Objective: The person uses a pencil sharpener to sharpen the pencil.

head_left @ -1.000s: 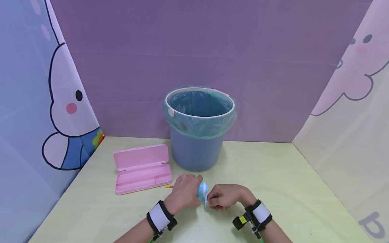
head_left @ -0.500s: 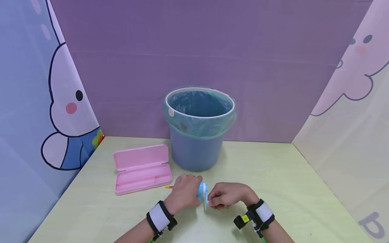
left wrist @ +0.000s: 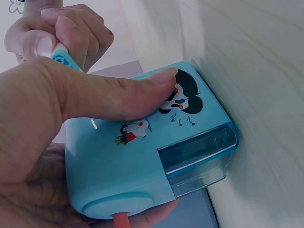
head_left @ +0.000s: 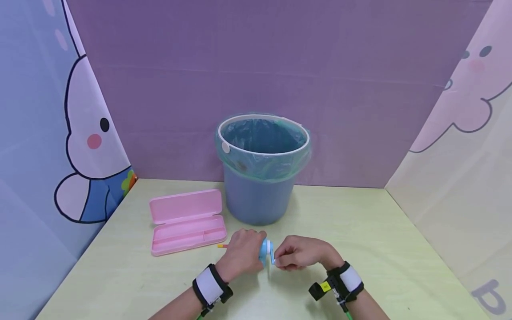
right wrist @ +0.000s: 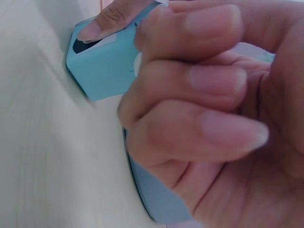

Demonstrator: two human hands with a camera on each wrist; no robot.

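Note:
A light-blue crank pencil sharpener with cartoon stickers and a clear shavings drawer stands on the table. My left hand grips its body, thumb across the stickered face. An orange-red pencil juts from the sharpener's left end; in the left wrist view its shaft enters the round holder. My right hand pinches the end of the crank handle on the opposite side. Curled right fingers cover most of the crank in the right wrist view.
Behind my left hand lies an open pink pencil case, its compartments facing up. A blue bucket with a green bag liner stands at the back middle, against the purple backdrop.
My right hand has risen slightly and shifted a little right, turning the crank handle with it. The left hand, sharpener and pencil stay in place.

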